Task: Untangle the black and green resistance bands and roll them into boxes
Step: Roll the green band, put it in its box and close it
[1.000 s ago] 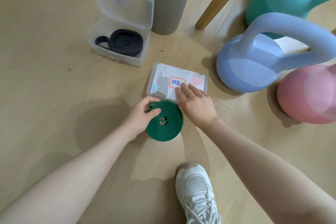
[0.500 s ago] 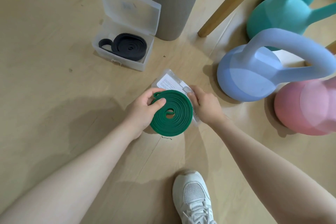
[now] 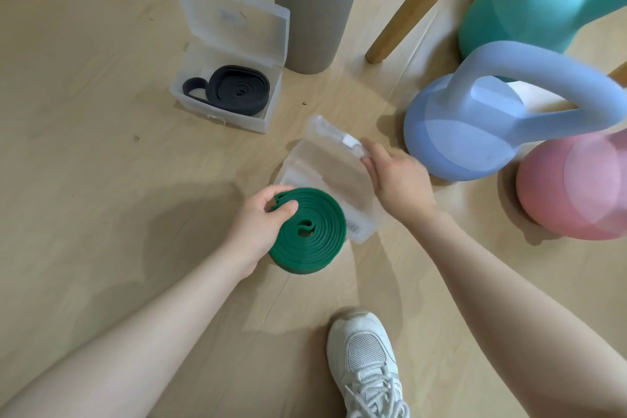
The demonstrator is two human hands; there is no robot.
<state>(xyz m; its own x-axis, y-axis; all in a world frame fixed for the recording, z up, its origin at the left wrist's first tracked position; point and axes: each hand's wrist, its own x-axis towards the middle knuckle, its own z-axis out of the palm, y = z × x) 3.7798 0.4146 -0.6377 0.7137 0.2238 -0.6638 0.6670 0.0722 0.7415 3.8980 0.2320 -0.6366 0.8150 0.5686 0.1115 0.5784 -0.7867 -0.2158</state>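
On the wooden floor (image 3: pixel 101 146) stood two clear plastic boxes. The farther one, the open box (image 3: pixel 234 112), had its hinged lid tipped back and upright, and inside it lay the black resistance band (image 3: pixel 234 95), rolled into a flat oval coil with one looped end sticking out to the left. Nearer the person, the second clear box (image 3: pixel 359 214) lay with its lid (image 3: pixel 336 136) raised; the right hand (image 3: pixel 400 183) pinched the lid's edge between thumb and fingers, so that grip was closed on the lid. No contents could be made out in this box, though a white printed label showed near its front corner. The left hand (image 3: pixel 261 224) held the green resistance band (image 3: pixel 312 231), wound into a tight flat coil, with the thumb laid over the top of the coil and the fingers curled round its far edge; the coil sat just in front of the second box, overlapping its near-left edge in view, and whether it touched the floor could not be told. A grey rolled mat (image 3: pixel 319 3) stood upright beside the open box. To the right were a blue kettlebell (image 3: pixel 475 132), a pink kettlebell (image 3: pixel 576 187) and a teal kettlebell (image 3: pixel 529 7), with a wooden leg (image 3: pixel 414 7) slanting between mat and kettlebells. A white sneaker (image 3: pixel 366 363) showed at the bottom.
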